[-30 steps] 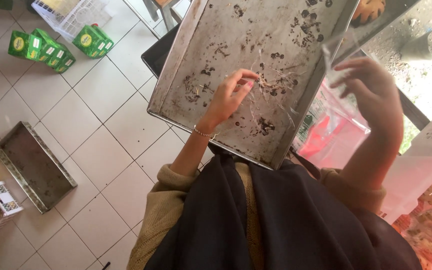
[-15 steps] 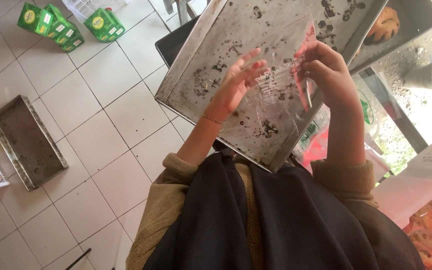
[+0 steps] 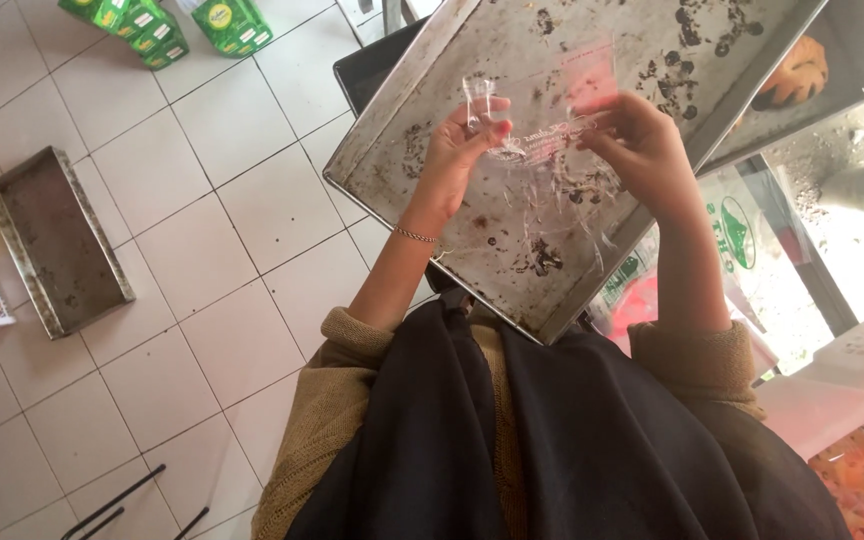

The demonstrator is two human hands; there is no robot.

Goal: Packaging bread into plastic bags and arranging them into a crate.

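I pinch a clear, crinkled plastic bag [image 3: 542,140] between both hands, left hand [image 3: 462,150] and right hand [image 3: 642,150], stretching it above the scorched, crumb-flecked metal baking tray [image 3: 432,120].

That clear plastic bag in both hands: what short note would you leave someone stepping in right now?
Left hand: pinches one edge of the clear, crinkled plastic bag.
Right hand: grips the bag's other edge.
Bag sits above the large stained metal baking tray, which holds only dark crumbs.
A smaller rectangular metal tray lies on the white tiled floor.
Done: bag in hand. Left: nothing visible in the bag.
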